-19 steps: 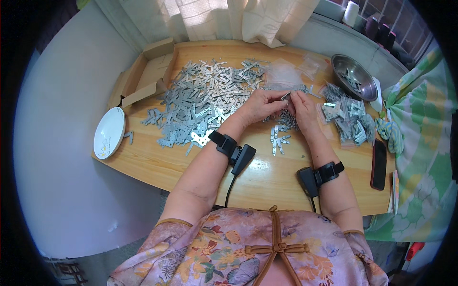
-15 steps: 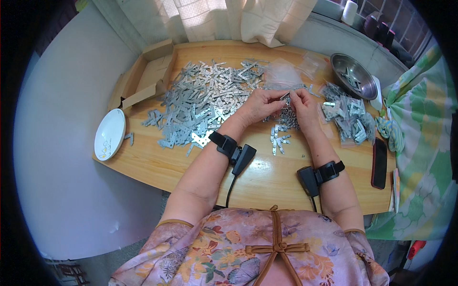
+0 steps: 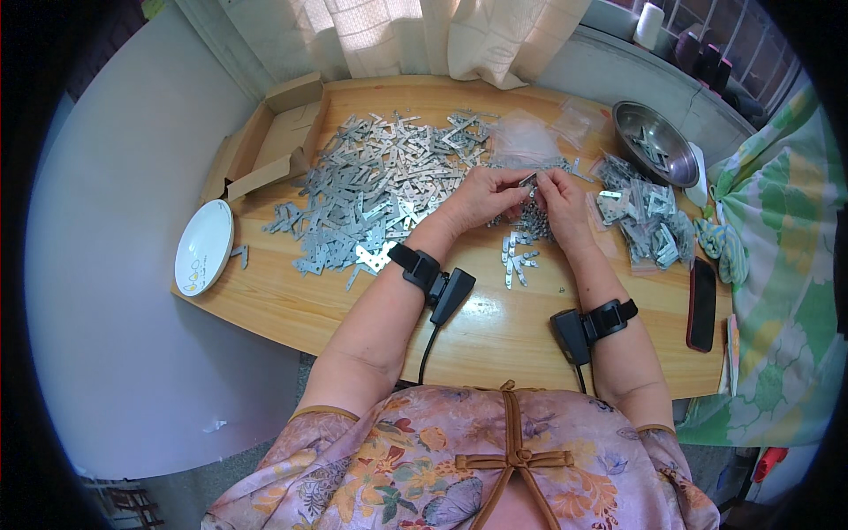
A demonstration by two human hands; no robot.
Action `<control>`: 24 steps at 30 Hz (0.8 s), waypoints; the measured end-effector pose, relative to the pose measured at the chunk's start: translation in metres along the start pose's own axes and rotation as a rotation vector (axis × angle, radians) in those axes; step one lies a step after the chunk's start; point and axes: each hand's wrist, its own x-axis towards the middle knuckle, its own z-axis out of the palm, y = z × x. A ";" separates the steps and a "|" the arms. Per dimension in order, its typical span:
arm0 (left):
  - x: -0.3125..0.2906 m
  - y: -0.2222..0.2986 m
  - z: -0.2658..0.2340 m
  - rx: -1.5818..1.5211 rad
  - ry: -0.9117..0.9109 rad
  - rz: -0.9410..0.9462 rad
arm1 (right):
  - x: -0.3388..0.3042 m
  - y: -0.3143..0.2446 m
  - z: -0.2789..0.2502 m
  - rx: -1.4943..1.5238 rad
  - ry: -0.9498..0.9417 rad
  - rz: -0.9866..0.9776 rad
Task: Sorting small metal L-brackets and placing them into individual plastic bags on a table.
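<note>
Over a pile of small screws [image 3: 535, 217], my left hand [image 3: 481, 196] pinches a thin metal bracket [image 3: 528, 178] between thumb and fingers. Just to its right, my right hand [image 3: 564, 203] has thumb and fingertips closed at the other end of the same piece. Whether a screw is also between the fingertips is too small to tell. Several flat brackets [image 3: 515, 261] lie together on the wood in front of the screws. A broad heap of L-shaped metal brackets [image 3: 380, 181] spreads to the left of my hands.
On the wooden table [image 3: 495, 327] are a cardboard box [image 3: 283, 132], white plate [image 3: 204, 247], clear plastic bags [image 3: 521, 137], filled bags of brackets [image 3: 654, 221], steel bowl [image 3: 632, 115] and phone [image 3: 702, 305]. Black devices [image 3: 450, 296] with cables are strapped to both forearms.
Both hands stay nearly in place above the screws, still closed at the bracket. Only a very slight shift of the fingers and the view shows.
</note>
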 end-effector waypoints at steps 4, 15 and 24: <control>0.001 -0.001 0.001 -0.020 -0.009 -0.008 | 0.002 0.005 -0.003 0.006 0.009 -0.014; 0.002 -0.002 0.001 -0.008 -0.014 -0.001 | 0.002 0.008 -0.004 -0.113 0.020 -0.039; 0.007 -0.013 -0.006 -0.059 0.087 -0.102 | 0.001 0.008 -0.006 -0.370 0.027 -0.012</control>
